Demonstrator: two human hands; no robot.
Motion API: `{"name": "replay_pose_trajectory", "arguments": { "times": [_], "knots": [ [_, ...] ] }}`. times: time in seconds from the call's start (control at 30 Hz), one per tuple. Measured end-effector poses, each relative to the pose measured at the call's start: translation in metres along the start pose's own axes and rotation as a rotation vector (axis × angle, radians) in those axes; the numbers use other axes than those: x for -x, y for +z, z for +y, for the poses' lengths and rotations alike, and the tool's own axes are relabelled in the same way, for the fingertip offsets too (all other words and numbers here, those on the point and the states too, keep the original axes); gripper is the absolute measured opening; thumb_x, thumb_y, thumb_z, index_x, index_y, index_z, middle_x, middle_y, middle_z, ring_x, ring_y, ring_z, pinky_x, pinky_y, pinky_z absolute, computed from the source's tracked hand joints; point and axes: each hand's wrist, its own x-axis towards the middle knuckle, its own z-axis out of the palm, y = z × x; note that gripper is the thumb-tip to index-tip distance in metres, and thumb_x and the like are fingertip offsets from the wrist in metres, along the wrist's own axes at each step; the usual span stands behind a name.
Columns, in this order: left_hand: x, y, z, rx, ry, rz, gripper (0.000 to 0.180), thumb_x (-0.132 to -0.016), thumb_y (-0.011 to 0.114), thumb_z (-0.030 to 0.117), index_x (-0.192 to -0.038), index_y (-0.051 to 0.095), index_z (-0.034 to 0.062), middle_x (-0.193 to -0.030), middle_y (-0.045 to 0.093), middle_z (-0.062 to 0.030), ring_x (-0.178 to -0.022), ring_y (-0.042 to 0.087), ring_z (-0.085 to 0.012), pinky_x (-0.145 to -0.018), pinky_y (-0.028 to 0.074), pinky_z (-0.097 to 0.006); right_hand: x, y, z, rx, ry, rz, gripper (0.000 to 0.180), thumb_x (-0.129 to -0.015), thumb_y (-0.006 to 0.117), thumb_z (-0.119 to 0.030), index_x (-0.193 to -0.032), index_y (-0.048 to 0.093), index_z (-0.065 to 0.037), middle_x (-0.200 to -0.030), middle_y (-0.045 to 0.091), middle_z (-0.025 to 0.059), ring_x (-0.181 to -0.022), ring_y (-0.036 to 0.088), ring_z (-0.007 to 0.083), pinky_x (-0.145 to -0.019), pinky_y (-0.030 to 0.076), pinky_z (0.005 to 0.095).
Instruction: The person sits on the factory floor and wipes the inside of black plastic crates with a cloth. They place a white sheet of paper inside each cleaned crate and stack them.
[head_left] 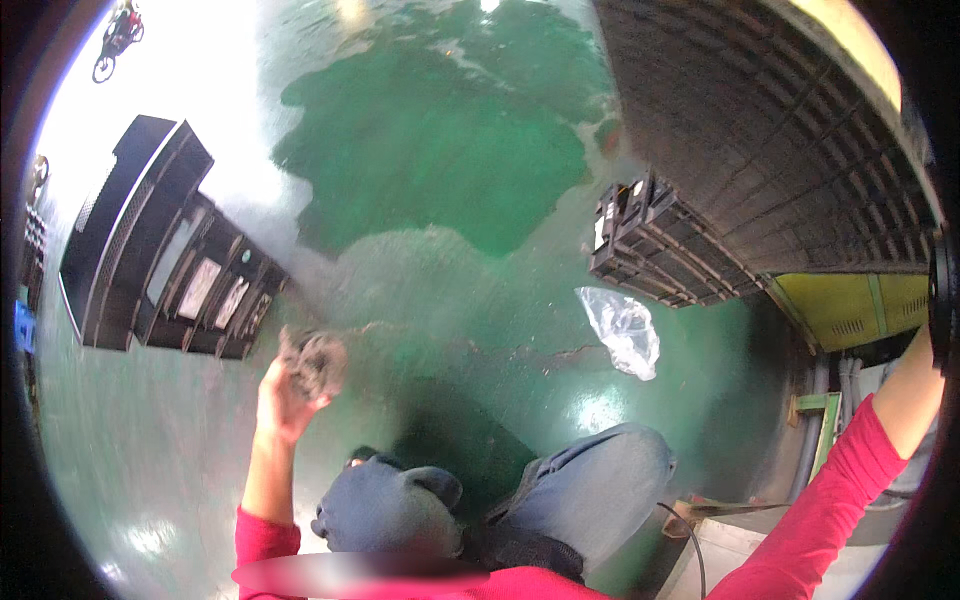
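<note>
My left hand [287, 398] is raised in front of my left knee. Its fingers are closed round a crumpled grey-brown wad [316, 366], rag-like, though its exact kind is hard to make out. Just beyond it stands a stack of black plastic crates [205, 290] with pale labels on the near side. My right arm [830, 490], in a red sleeve, reaches out to the right edge of the picture. Its hand lies outside the picture, past a dark round-edged shape [942, 300] at the wrist.
A clear plastic bag [622, 330] lies on the green floor [430, 150]. More black crates [670, 240] stand at the right, by a large dark ribbed panel [770, 130]. Below it are a yellow-green metal panel [850, 305] and pipes [812, 440]. A cable [697, 545] hangs near my right knee.
</note>
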Motion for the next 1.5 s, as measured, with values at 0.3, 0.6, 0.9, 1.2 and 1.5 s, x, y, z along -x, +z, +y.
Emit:
{"name": "replay_pose_trajectory", "arguments": {
  "times": [0.3,0.6,0.9,1.2,1.5],
  "knots": [
    [0.017,-0.067,0.003,0.034,0.017,0.063,0.051,-0.084,0.054,0.042,-0.126,0.047,0.0134,-0.116,0.058,-0.0063,-0.093,0.060,-0.0205,-0.056,0.050,-0.031,0.259,0.105,-0.036,-0.400,0.034,-1.338,0.034,-0.076,0.060,-0.032,-0.074,0.062,0.002,-0.074,0.064,0.0175,-0.065,0.063,0.0332,-0.058,0.049,0.0388],
    [0.053,-0.134,0.001,0.064,0.089,0.285,0.050,-0.083,0.053,0.047,-0.120,0.050,0.0142,-0.116,0.057,-0.0049,-0.094,0.057,-0.0200,-0.055,0.046,-0.030,0.547,0.076,-0.099,-0.238,-0.160,-1.523,0.045,-0.078,0.061,-0.045,-0.098,0.053,-0.006,-0.097,0.054,0.0097,-0.094,0.052,0.0258,-0.077,0.035,0.0441],
    [0.074,-0.146,-0.026,0.091,0.044,0.481,0.045,-0.085,0.048,0.044,-0.117,0.053,0.0127,-0.108,0.061,-0.0056,-0.086,0.060,-0.0212,-0.056,0.047,-0.032,0.525,0.221,0.031,-0.027,-0.368,-1.553,0.045,-0.075,0.064,-0.015,-0.118,0.052,-0.008,-0.123,0.048,0.0087,-0.115,0.046,0.0279,-0.090,0.041,0.0465],
    [0.108,-0.140,-0.066,0.187,0.001,0.478,0.045,-0.090,0.044,0.043,-0.123,0.048,0.0117,-0.112,0.059,-0.0069,-0.089,0.060,-0.0211,-0.060,0.049,-0.034,0.527,0.279,0.013,-0.040,-0.534,-1.648,0.075,-0.069,0.073,-0.037,-0.130,0.040,-0.009,-0.131,0.040,0.0086,-0.125,0.038,0.0268,-0.102,0.031,0.0538],
    [0.106,-0.140,-0.083,0.203,-0.039,0.539,0.048,-0.087,0.044,0.048,-0.120,0.051,0.0135,-0.111,0.059,-0.0075,-0.090,0.058,-0.0235,-0.063,0.047,-0.036,0.531,0.283,-0.001,0.056,-0.571,-1.650,0.073,-0.061,0.079,-0.038,-0.118,0.048,-0.006,-0.116,0.040,0.0110,-0.116,0.036,0.0287,-0.104,0.024,0.0578]
  ]
}}
